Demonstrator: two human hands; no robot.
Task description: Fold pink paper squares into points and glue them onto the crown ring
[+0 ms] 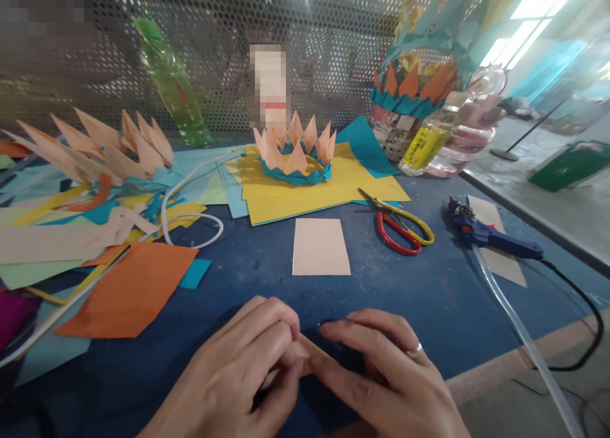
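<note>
Low in the view, my left hand [243, 368] and my right hand [386, 374] meet over the dark blue table [410, 298]. Both pinch a small folded piece of peach paper [307, 354] between their fingertips, and the hands hide most of it. A ring shows on my right hand. Just beyond the hands a flat peach paper rectangle [321, 247] lies on the table. Farther back, a paper crown [295, 150] with peach points and a teal band stands on yellow sheets [309, 187].
Scissors [400, 225] with red and yellow handles lie to the right, beside a blue glue gun [490, 234] with a black cord. Orange paper [128, 288] and scraps crowd the left. A white cable [190, 209], bottles and a decorated jar [405, 107] stand before a perforated metal screen.
</note>
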